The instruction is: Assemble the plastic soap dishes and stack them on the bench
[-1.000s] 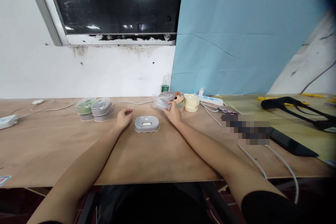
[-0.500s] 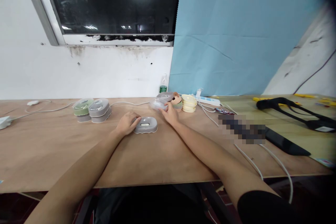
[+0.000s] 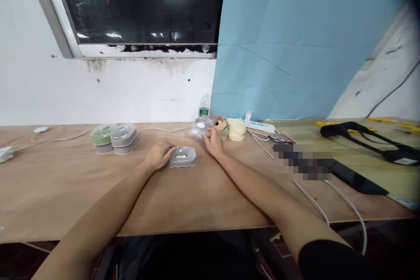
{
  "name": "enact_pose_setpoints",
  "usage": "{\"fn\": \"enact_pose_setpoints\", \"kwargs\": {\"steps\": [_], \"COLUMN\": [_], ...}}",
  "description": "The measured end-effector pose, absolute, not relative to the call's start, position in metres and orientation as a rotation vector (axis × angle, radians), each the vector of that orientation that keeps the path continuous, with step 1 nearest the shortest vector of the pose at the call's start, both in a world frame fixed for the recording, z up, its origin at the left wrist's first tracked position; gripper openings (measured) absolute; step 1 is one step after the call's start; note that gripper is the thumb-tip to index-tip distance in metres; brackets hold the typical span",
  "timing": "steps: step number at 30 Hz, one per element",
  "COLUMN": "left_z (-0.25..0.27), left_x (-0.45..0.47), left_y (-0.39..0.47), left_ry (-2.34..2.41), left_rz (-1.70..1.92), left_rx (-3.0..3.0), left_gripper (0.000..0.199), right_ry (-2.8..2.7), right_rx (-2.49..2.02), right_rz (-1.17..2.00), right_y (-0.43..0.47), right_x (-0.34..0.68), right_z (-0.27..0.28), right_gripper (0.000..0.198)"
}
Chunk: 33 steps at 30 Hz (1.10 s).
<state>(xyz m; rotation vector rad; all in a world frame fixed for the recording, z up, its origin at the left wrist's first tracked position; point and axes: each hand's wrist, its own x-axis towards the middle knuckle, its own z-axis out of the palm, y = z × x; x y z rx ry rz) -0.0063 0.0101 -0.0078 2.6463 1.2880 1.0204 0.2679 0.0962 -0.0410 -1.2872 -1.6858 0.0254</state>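
Gray container (image 3: pixel 182 158), slotted on top, flat on the tabletop (image 3: pixel 183 201), at 3 o'clock from the left hand (image 3: pixel 160 154) and 8 o'clock from the right. The left hand, loosely curved and partly open, rests against the container's left end without closing round it. The right hand (image 3: pixel 213 141) pinches the near edge of a clear plastic cover (image 3: pixel 198 126) at 10 to 11 o'clock from it. Outward from the container: yellow stack (image 3: pixel 236 130) at 2 o'clock, bottle (image 3: pixel 204 106) at 1, gray stack (image 3: pixel 125 138) between 9 and 10.
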Motion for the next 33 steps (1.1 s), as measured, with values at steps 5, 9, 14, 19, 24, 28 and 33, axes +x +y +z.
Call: {"fn": "enact_pose_setpoints", "kwargs": {"steps": [5, 9, 14, 19, 24, 28, 33], "left_z": [-0.011, -0.015, -0.017, -0.017, -0.010, -0.008, -0.010], "left_x": [-0.006, -0.007, -0.010, -0.011, -0.006, -0.005, -0.002], "left_y": [0.012, 0.014, 0.016, 0.013, 0.006, 0.005, 0.007], "left_ry": [1.305, 1.372, 1.283, 1.354, 1.418, 1.464, 1.522], "left_rz": [1.027, 1.228, 1.438, 1.459, 1.390, 1.341, 1.317], "left_rx": [2.633, 2.536, 2.541, 2.521, 2.517, 2.502, 2.433], "left_gripper": [0.036, 0.051, 0.081, 0.065, 0.057, 0.057, 0.060], "right_ry": [-1.651, -1.768, -2.053, -2.133, -2.078, -2.058, -2.106], "right_rx": [-1.198, -1.031, -0.825, -0.881, -0.924, -0.939, -0.905], "right_rz": [0.044, 0.023, -0.020, 0.064, 0.134, 0.159, 0.182], "right_y": [0.090, 0.075, 0.052, 0.043, 0.043, 0.045, 0.051], "right_x": [0.266, 0.262, 0.250, 0.244, 0.247, 0.246, 0.247], "right_z": [-0.038, -0.040, -0.038, -0.028, -0.024, -0.026, -0.029], "right_gripper": [0.032, 0.033, 0.039, 0.051, 0.054, 0.054, 0.055]}}
